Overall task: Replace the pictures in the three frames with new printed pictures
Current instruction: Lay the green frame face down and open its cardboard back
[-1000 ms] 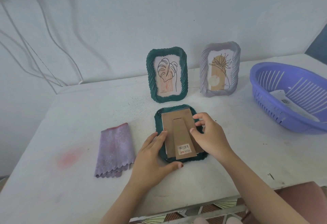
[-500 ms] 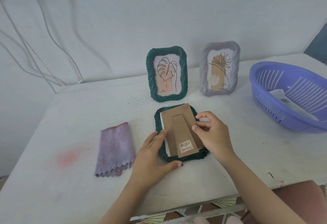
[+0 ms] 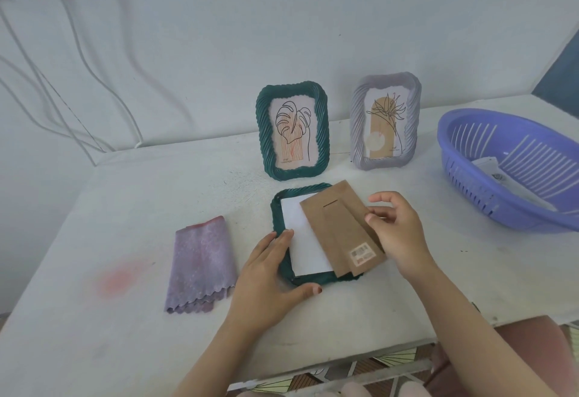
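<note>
A dark green frame (image 3: 277, 208) lies face down on the white table (image 3: 125, 318). My right hand (image 3: 399, 233) pinches the brown cardboard backing (image 3: 340, 227) at its right edge and holds it lifted and swung right. The white back of the picture (image 3: 302, 237) shows underneath. My left hand (image 3: 269, 280) rests flat on the frame's left and lower rim. Behind stand a second green frame (image 3: 293, 130) with a leaf drawing and a lilac frame (image 3: 385, 121) with a plant drawing.
A folded purple cloth (image 3: 200, 259) lies left of the flat frame. A blue plastic basket (image 3: 513, 168) with white papers inside sits at the right. White cables hang down the wall at the left. The table's front edge is near my forearms.
My right hand has lifted the cardboard backing off the flat frame and swung it to the right, uncovering the white sheet beneath. My left hand stays on the frame.
</note>
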### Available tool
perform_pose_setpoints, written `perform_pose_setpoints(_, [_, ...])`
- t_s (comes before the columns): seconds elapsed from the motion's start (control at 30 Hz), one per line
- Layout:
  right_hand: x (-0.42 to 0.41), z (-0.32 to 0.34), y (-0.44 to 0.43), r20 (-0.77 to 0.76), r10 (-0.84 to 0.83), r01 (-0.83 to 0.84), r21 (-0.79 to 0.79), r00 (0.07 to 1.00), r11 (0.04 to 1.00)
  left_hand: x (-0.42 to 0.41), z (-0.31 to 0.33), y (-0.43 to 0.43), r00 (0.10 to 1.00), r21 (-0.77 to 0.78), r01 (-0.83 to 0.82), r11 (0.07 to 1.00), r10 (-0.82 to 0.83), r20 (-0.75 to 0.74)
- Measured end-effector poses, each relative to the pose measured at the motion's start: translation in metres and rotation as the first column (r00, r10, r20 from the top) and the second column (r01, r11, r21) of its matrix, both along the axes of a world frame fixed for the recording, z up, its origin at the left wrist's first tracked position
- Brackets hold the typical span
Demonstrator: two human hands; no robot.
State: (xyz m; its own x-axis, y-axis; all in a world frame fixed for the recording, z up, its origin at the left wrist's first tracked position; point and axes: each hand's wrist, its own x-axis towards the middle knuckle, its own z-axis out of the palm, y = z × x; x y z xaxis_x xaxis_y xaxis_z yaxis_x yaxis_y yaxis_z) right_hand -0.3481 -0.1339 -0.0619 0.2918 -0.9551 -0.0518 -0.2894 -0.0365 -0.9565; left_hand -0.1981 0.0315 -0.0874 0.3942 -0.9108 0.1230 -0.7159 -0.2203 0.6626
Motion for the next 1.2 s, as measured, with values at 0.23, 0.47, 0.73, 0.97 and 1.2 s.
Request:
perform_pose_setpoints(0.23, [-0.040,-0.008,-0.027,0.033,-0.193,0.193,-0.006,0.981,0.981,0.000,0.000,-0.001,1.000,-0.007,-0.006,1.000,0.006,0.007])
perform_pose_setpoints(0.47, [-0.052,-0.019,-0.029,-0.137,-0.225,0.199,-0.177,0.965,0.964,0.005,-0.001,-0.005,0.995,0.001,0.025,1.000,-0.025,0.093])
perform_pose_setpoints(0.73, [-0.029,-0.011,-0.002,-0.377,-0.187,-0.019,-0.482,0.907,0.876,0.005,0.000,-0.010,0.997,-0.084,-0.073,0.994,0.074,0.009])
perform_pose_setpoints(0.97, [0.011,-0.008,0.035,-0.439,0.088,-0.281,-0.399,0.894,0.873,0.004,-0.001,-0.011,0.994,-0.114,-0.105,0.988,0.103,-0.028])
perform_pose_setpoints(1.2, [0.023,-0.006,0.040,-0.478,0.109,-0.271,-0.286,0.871,0.919,0.003,0.000,-0.010,0.994,-0.131,-0.105,0.986,0.103,-0.024])
